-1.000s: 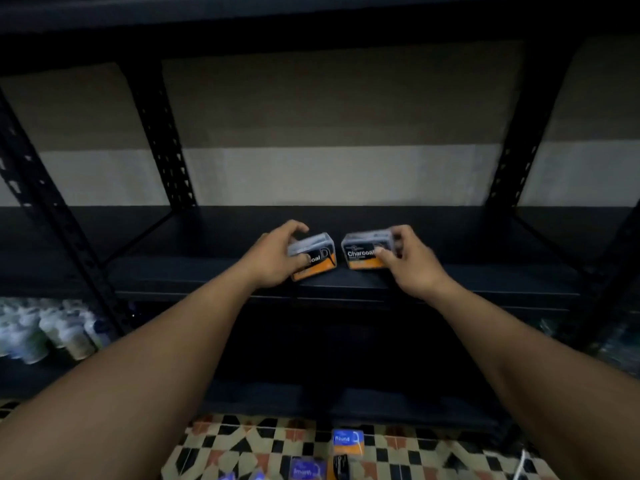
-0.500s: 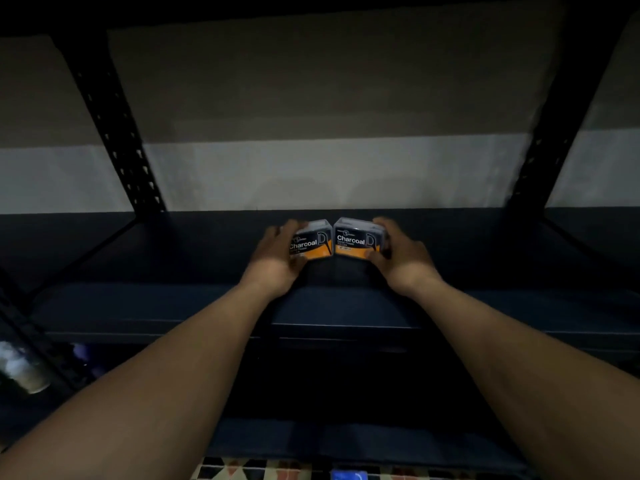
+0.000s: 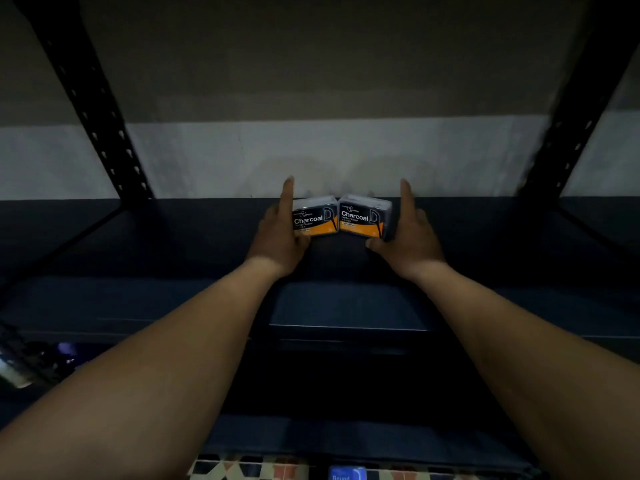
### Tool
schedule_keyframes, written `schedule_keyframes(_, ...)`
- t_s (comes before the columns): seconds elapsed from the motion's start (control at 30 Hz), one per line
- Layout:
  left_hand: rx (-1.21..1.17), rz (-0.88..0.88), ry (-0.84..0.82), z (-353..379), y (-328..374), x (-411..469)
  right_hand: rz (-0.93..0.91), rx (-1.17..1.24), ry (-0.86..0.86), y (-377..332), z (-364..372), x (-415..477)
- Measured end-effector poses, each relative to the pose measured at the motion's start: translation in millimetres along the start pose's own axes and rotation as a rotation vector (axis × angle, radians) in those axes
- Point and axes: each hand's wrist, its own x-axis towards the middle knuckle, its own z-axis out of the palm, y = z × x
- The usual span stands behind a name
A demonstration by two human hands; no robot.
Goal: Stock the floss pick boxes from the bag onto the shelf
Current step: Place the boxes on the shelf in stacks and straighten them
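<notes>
A black post [image 3: 100, 123] with holes is standing at the left. The dark shelf [image 3: 173, 237] is running across. Two floss pick boxes are sitting at its back, close to the wall [image 3: 311, 150]. The left hand [image 3: 277, 237] is pressing flat on the outer side of the left box [image 3: 314, 216]. Its fingers are straight and pointing at the wall, and its thumb is lying by the bottom front corner. Each box is lying with its long side going left to right and its "Charcoal" front facing the person. They are sitting a little crooked, making a small bend where their inner edges are touching. The right box [image 3: 365, 218] is getting the same flat press from the right hand [image 3: 408, 233], fingers straight too. A second black post [image 3: 571, 116] is leaning at the right. Down low, a blue box [image 3: 347, 473] is lying on the tiled floor [image 3: 242, 469].
</notes>
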Motion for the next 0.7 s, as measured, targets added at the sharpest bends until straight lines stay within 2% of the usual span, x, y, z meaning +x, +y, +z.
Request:
schedule_keyframes(0.1, 0.018, -0.146, 0.012, -5, 6, -19, 0.064, -0.057, -0.006, -3, -6, -17)
schedule_keyframes(0.2, 0.234, -0.199, -0.025, -11, 10, -45, 0.068, -0.206, -0.032, -2, -14, -39)
schedule_keyframes(0.27, 0.364, -0.149, -0.041, -15, 14, -63, 0.038, -0.282, -0.055, -5, -19, -58)
schedule_keyframes(0.4, 0.407, -0.016, -0.042, -23, 21, -100, -0.079, -0.343, -0.1, -11, -23, -98)
schedule_keyframes(0.5, 0.415, 0.067, -0.001, -19, 22, -132, -0.22, -0.483, -0.006, -10, -14, -130)
schedule_keyframes(0.6, 0.359, 0.059, 0.031, -17, 19, -159, -0.279, -0.486, 0.112, -3, -5, -158)
schedule_keyframes(0.7, 0.384, 0.084, -0.005, -17, 15, -182, -0.333, -0.527, 0.088, 7, -1, -182)
